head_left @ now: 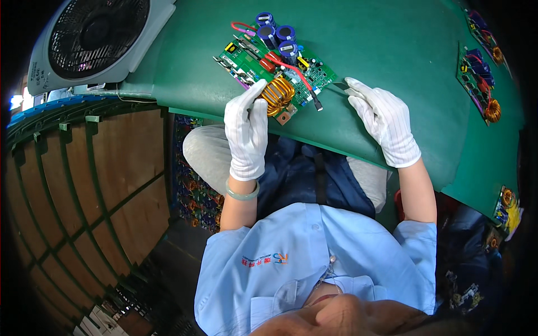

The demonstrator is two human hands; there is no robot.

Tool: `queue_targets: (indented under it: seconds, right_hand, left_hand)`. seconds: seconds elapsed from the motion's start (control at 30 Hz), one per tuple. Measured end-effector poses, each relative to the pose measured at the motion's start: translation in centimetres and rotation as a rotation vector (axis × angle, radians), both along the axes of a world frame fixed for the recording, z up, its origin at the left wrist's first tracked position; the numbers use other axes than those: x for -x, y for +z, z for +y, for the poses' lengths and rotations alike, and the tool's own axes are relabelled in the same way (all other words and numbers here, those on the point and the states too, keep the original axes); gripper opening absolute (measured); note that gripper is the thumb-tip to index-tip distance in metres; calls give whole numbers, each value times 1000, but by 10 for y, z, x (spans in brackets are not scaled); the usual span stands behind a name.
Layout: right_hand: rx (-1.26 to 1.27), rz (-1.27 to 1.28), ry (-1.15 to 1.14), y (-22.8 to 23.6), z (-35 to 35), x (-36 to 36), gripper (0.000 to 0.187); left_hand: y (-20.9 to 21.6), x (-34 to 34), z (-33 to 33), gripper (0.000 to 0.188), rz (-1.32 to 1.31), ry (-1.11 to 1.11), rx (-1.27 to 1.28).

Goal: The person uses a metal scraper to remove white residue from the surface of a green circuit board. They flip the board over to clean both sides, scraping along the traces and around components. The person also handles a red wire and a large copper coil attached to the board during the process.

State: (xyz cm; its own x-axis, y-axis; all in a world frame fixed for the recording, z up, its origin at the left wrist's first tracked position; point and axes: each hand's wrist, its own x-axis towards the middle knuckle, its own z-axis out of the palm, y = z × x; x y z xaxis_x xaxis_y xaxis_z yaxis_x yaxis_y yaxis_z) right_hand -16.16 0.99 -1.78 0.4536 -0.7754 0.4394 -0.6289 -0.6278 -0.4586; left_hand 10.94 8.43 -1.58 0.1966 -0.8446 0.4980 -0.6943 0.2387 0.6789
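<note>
A green circuit board (246,56) lies tilted on the green work surface, close to its front edge. Several blue cylindrical capacitors (286,33) stand on its far side, and a copper-wound ring coil (278,96) sits at its near edge. My white-gloved left hand (246,126) has its fingertips against the left side of that coil. A red wire (297,70) with a dark end crosses the board. My right hand (384,120), gloved too, pinches a thin dark pointed tool (340,86) beside the board's right corner; its exact kind is unclear.
A grey fan (92,36) stands at the far left. More boards with coils (476,84) lie at the right, another (507,204) near the right edge. Many stacked boards (196,196) show below the table's left side, beside a wooden panel with green bars (112,168).
</note>
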Motion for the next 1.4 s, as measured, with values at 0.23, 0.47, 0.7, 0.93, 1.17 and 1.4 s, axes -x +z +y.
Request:
queue_targets:
  seconds: [0.23, 0.47, 0.7, 0.93, 1.17, 1.4]
  right_hand:
    - [-43, -8, -9, 1, 0, 2, 34]
    - [-82, -88, 9, 12, 14, 0, 32]
    - [59, 32, 52, 18, 48, -11, 36]
    - [-125, 50, -75, 19, 106, 4, 43]
    - [-129, 77, -97, 19, 111, -4, 45]
    - [-95, 142, -16, 10, 120, -6, 46]
  left_hand:
    - [-3, 4, 0, 25, 86, 11, -5]
    - [-6, 0, 0, 32, 68, -15, 3]
    - [18, 4, 5, 66, -208, -100, -127]
    - [37, 24, 39, 72, -279, -217, -268]
    - [55, 33, 30, 77, -520, -312, -411]
    - [10, 20, 62, 69, -472, -300, -249]
